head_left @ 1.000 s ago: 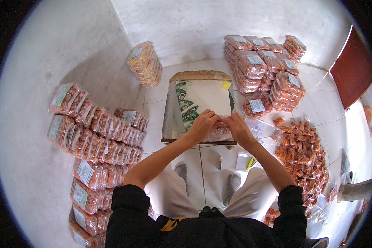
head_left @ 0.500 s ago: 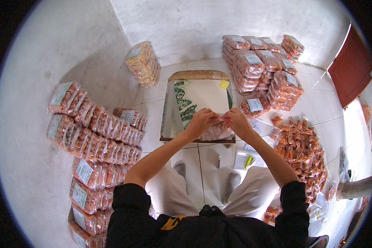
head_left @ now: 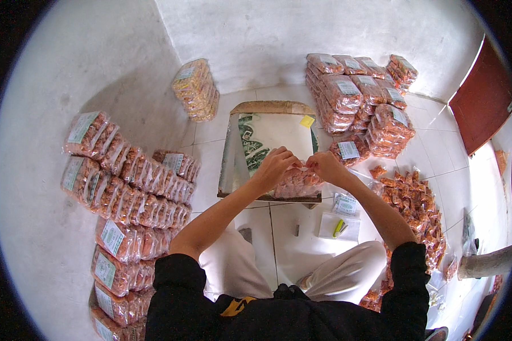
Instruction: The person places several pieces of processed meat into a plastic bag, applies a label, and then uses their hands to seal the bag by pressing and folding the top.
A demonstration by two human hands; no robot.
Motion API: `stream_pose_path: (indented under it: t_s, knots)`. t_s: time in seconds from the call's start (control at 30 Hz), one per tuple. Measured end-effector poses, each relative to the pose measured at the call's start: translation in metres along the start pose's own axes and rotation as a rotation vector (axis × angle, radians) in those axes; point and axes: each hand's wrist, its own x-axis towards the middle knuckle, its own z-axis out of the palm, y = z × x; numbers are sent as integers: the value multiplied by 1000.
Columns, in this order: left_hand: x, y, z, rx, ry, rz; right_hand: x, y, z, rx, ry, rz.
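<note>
A clear plastic bag point(head_left: 297, 185) filled with small reddish-brown packets rests on the near edge of a low table point(head_left: 279, 133). My left hand point(head_left: 280, 163) pinches the bag's top edge on its left side. At the right end of that edge, the fingers of my right hand point(head_left: 328, 167) are closed on the plastic too. Both hands are close together over the bag, and my fingers partly hide its mouth. A yellow square point(head_left: 307, 121) lies at the table's far right corner.
Stacked filled bags point(head_left: 128, 182) line the left side; more bags point(head_left: 347, 91) stand at the back right, and a yellowish stack point(head_left: 194, 91) at the back left. Loose packets point(head_left: 412, 210) are heaped to my right. A lime-green tool point(head_left: 340, 228) and printed labels point(head_left: 345, 204) lie nearby.
My right leg has shifted, uncovering more of the lime-green tool and the floor around it. Both hands still hold the bag's top edge at nearly the same spot.
</note>
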Motion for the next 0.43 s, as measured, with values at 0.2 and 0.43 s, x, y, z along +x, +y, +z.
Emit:
stream_pose_path:
  t_s: [0.2,0.43]
  knots:
    - [-1,-2,2,27,-56,19,-3,-4,-1,74,15,65]
    - [-2,-7,7,-68,-179,-186,-13,-32,1,-81,113,-56]
